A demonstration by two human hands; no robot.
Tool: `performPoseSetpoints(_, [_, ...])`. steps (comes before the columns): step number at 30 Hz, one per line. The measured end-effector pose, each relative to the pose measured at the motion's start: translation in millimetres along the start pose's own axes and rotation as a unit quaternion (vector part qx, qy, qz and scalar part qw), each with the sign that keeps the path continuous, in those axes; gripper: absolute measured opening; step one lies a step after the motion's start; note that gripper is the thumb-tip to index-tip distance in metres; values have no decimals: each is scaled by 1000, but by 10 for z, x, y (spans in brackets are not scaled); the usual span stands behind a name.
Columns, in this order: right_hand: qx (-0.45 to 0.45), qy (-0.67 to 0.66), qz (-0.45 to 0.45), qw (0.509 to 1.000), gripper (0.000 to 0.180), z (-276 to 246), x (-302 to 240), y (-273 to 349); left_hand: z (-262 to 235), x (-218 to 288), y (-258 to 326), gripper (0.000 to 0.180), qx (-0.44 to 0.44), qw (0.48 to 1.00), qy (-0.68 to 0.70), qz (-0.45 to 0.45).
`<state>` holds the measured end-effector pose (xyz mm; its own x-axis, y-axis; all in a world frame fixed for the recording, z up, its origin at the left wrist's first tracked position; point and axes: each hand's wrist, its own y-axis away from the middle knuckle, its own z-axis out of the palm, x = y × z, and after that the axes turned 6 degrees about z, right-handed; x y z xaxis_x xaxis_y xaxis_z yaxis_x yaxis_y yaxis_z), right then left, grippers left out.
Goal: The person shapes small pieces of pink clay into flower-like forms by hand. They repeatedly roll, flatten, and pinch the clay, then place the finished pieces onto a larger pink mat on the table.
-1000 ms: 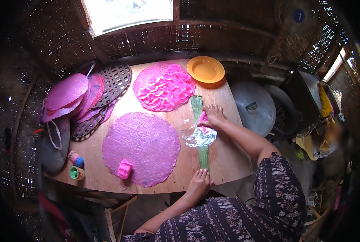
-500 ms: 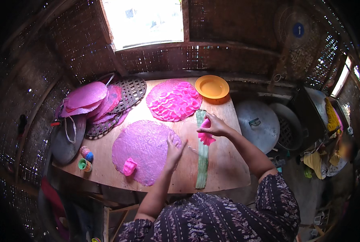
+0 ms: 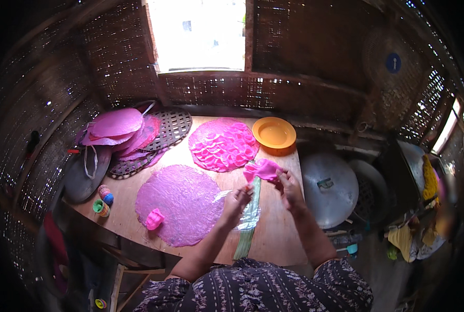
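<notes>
My right hand point(image 3: 290, 191) pinches one end of a soft, thin bright pink piece point(image 3: 266, 169) over the far part of a green leaf-like strip point(image 3: 244, 243). Opposite it, my left hand point(image 3: 236, 202) is closed, its fingertips close to the pink piece's lower left edge. A clear plastic sheet point(image 3: 250, 214) hangs from that hand across the green strip. Left of my left hand lies a large, thin pinkish-purple round sheet point(image 3: 180, 203), with a crumpled pink lump point(image 3: 154, 219) on its near edge. Beyond, another pink round point(image 3: 224, 145) is covered with overlapping ruffled pink pieces.
An orange plate point(image 3: 274, 133) sits at the table's far right corner. Pink rounds point(image 3: 118, 122) are piled on a dark woven tray point(image 3: 176, 125) at the far left. Small colourful cups point(image 3: 101, 208) stand by the left edge. A large metal lid point(image 3: 329, 190) is right of the table point(image 3: 279, 236).
My left hand has moved right and closed beside the pink piece. The pink piece is now spread between my hands, and the clear plastic shows larger. The view has shifted slightly.
</notes>
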<state>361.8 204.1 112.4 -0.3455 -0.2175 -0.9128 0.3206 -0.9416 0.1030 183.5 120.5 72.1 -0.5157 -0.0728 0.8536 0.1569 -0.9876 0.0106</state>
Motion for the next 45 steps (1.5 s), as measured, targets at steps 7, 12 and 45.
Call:
performPoseSetpoints(7, [-131,63,28,989,32,487,510,507,-16,140,53,38,125,984,103,73])
performPoseSetpoints(12, [-179,104,37,978,46,421,574,644,-430,499,117,35,151,984,-42,79])
performPoseSetpoints(45, [-108,-34,-21,993,42,201,430,473,-196,214,335,31,21,959,-283,-9])
